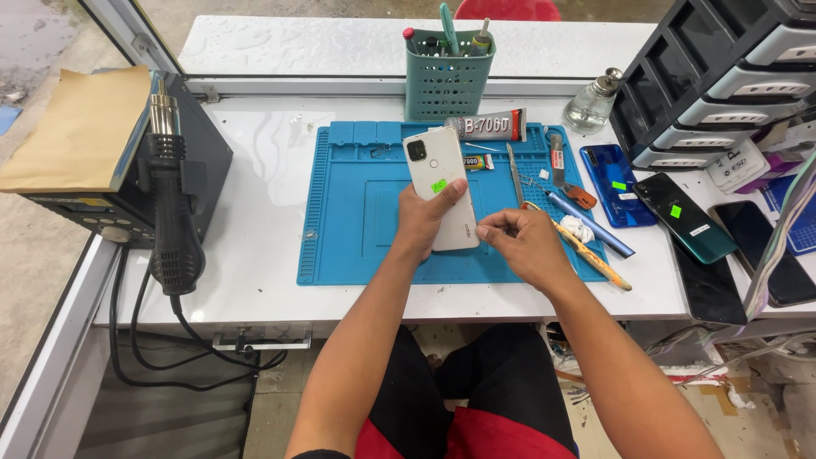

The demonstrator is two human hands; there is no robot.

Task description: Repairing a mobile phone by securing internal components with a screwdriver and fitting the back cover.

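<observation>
Far to your left, a brown paper sheet (81, 127) lies over a dark box (127, 183), and a black hot-air gun (170, 212) hangs in its holder on that box, its cable looping down under the white bench (255, 212).

Moving in, the blue work mat (348, 212) is spread across the middle of the bench. Over it, your left hand (422, 223) is wrapped around the lower part of a white phone (442, 187), back side up, camera end pointing away from you, thumb pressing on the back near a small green sticker. The phone is lifted off the mat and tilted slightly, held above its centre.

Right beside it, your right hand (523, 242) is pinched closed, thumb and fingertips pressed together right at the phone's lower right edge. Whether something tiny sits in that pinch, I cannot tell.

Behind the phone stands a teal tool basket (449, 81) with pens and tools poking out, and a tube of glue (489, 127) lies along the mat's far edge. To the right of your hands, tweezers (515, 174), a blue pen-like tool (588, 225) and a yellow-handled tool (586, 251) rest on the mat's right side.

Further right, a glass bottle (591, 102) stands near a grey drawer cabinet (722, 76). On the bench below it lie a blue phone (616, 187), then a dark green phone (684, 217) with a green sticker, then more dark phones (752, 255) at the far edge.
</observation>
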